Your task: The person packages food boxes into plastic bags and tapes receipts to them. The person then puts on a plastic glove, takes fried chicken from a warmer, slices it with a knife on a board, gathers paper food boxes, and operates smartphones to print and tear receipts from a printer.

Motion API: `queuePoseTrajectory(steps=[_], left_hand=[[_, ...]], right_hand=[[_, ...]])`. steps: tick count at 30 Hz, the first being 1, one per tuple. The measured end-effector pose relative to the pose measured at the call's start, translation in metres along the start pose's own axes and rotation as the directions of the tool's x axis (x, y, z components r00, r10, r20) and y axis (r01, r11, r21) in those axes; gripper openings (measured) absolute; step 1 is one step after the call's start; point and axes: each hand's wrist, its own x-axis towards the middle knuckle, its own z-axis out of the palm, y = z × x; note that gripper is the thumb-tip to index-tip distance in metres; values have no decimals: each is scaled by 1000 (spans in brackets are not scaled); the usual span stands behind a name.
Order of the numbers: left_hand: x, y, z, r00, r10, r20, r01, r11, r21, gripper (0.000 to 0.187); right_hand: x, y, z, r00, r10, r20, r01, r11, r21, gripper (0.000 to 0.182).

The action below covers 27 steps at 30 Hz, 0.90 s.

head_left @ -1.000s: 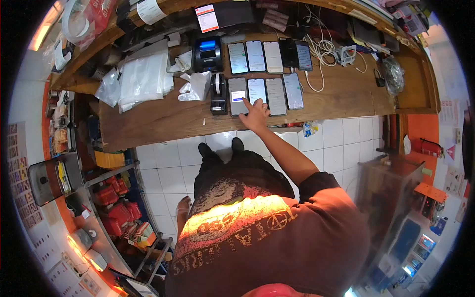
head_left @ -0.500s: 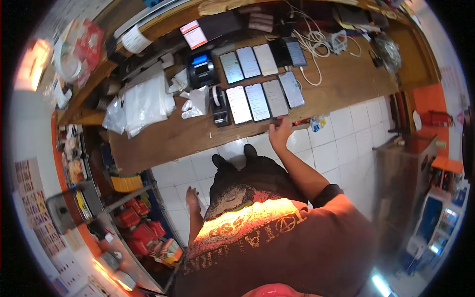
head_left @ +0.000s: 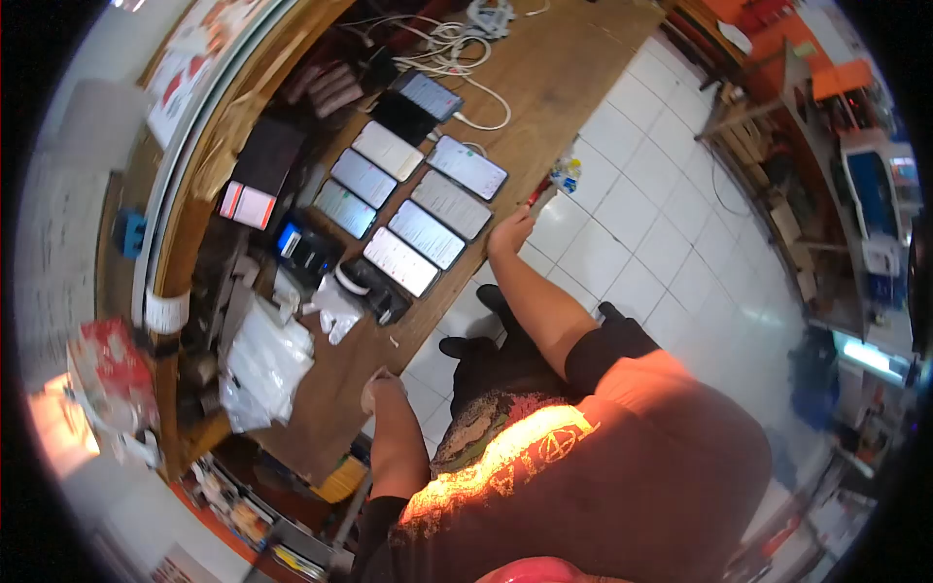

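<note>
My right hand (head_left: 512, 231) is at the front edge of the wooden table (head_left: 345, 398), its fingers curled together beside a narrow red item (head_left: 539, 191); what they grip is hidden. A blue-and-yellow packet (head_left: 567, 175) lies just beyond. My left hand (head_left: 382, 387) is at the same edge, further left, with its fingers blurred. Between and behind the hands, several phones lie in two rows, most with lit screens; the nearest is a white-screened phone (head_left: 399, 261). Beside it are a black tape dispenser (head_left: 374, 290) and a small black printer-like device (head_left: 306, 251).
Clear plastic bags (head_left: 267, 364) lie on the table's left part. White cables (head_left: 452, 49) are tangled at the back. A red-and-white card (head_left: 248, 205) stands behind the phones. White floor tiles (head_left: 622, 233) and a shelf unit (head_left: 768, 146) are to the right.
The view has swung, so the table now runs diagonally. My left hand has risen from beside my body to the table edge. My right hand stays by the table's front edge.
</note>
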Motion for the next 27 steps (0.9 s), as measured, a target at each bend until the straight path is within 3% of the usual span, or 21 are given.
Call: queuePoseTrajectory(steps=[2,6,8,12,14,15,16,17,18,19,20,22,25,27], left_hand=[[6,1,5,999,-19,-49,32,957,290,45],[14,-5,1,998,-38,-55,60,877,478,39],[7,4,-3,996,-84,-28,87,869,487,37],[-20,36,-22,930,-356,89,296,871,392,42],[10,25,-11,930,-355,94,287,861,419,40],[-1,34,-17,941,-302,150,181,828,530,38],[-21,46,-26,945,-183,271,-79,677,732,36],[-52,61,-47,883,-53,466,-417,363,833,35],[-81,73,-73,786,21,618,-614,140,776,34],[-102,83,-92,720,65,691,-694,57,718,33],[-120,92,-108,666,97,740,-743,-1,669,33],[-124,110,-95,715,80,694,-698,48,714,32],[-93,108,-54,839,-110,533,-534,26,845,24],[-68,92,-42,880,-75,469,-460,114,881,20]], right_hand=[[-7,-10,-6,998,-58,-22,57,998,-38,51],[-12,-16,-7,997,-58,-49,53,993,-110,51],[-13,-20,-11,997,-50,-56,41,987,-154,51],[-18,-25,-9,994,-91,-63,75,970,-231,50],[-19,-26,-8,994,-86,-64,66,963,-262,49],[-19,-26,-8,995,-76,-65,54,957,-285,48],[-19,-27,-8,995,-77,-70,54,956,-288,48],[-20,-27,-8,995,-64,-75,39,953,-301,49],[-20,-28,-8,995,-50,-82,22,950,-312,49],[-20,-29,-7,995,-49,-88,20,951,-309,49],[-20,-29,-7,993,-62,-97,28,947,-321,50],[-22,-31,-7,992,-78,-98,40,940,-340,51],[-23,-30,-7,996,-56,-71,26,929,-368,54],[-23,-30,-5,992,-35,-119,-15,918,-396,58]])
